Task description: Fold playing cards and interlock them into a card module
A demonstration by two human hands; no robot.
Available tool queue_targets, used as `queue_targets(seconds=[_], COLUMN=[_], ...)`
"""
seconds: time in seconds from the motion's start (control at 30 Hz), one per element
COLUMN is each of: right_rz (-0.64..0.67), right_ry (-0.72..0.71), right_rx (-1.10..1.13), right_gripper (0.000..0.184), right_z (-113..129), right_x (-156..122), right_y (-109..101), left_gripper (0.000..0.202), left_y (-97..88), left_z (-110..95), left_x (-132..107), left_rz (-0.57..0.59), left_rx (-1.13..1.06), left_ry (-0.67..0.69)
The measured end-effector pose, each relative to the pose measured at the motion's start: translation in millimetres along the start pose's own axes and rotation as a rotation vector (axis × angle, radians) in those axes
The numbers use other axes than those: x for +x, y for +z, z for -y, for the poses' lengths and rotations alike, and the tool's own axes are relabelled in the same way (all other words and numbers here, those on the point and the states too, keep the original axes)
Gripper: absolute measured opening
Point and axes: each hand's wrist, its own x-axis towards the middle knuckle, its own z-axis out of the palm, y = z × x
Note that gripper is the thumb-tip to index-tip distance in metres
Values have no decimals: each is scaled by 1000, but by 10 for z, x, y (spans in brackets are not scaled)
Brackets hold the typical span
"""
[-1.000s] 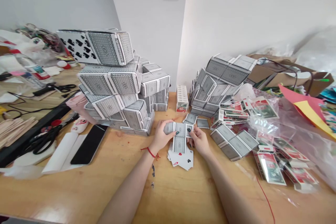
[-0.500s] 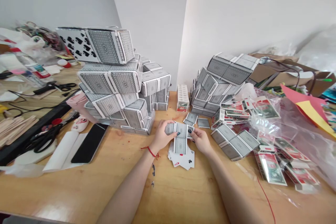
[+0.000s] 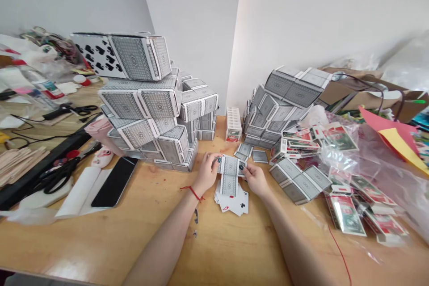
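Observation:
My left hand [image 3: 208,170] and my right hand [image 3: 255,178] both grip a small assembly of grey-backed playing cards [image 3: 229,172], held just above the wooden table [image 3: 214,241]. The left fingers curl over its left end; the right fingers pinch its right end. Under it lies a small fan of face-up cards [image 3: 233,201]. A red string bracelet [image 3: 192,192] circles my left wrist. A few loose card pieces [image 3: 251,153] lie just beyond my hands.
A tall pile of card-built boxes [image 3: 150,103] stands at the left, another pile [image 3: 284,98] at the right. Card packs [image 3: 345,214] and plastic wrap [image 3: 375,161] lie at the right. A phone [image 3: 115,182], scissors [image 3: 55,176] and white paper [image 3: 78,196] lie at the left.
My left fingers have shifted rightwards over the card assembly's left end, covering more of it. The assembly and my right hand stay nearly in place.

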Motion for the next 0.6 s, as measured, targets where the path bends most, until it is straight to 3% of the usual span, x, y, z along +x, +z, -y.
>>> queue_targets(seconds=[0.43,0.6], right_rz=[32,46], right_ry=[35,15], right_rx=[63,15], right_gripper=[36,38], right_z=[-14,-2], right_x=[-3,-8], right_y=[12,69], left_gripper=[23,25], left_y=[10,36], left_z=[33,-34], left_x=[2,-4], left_rz=[25,95], left_rx=[-20,6], left_ry=[8,12])
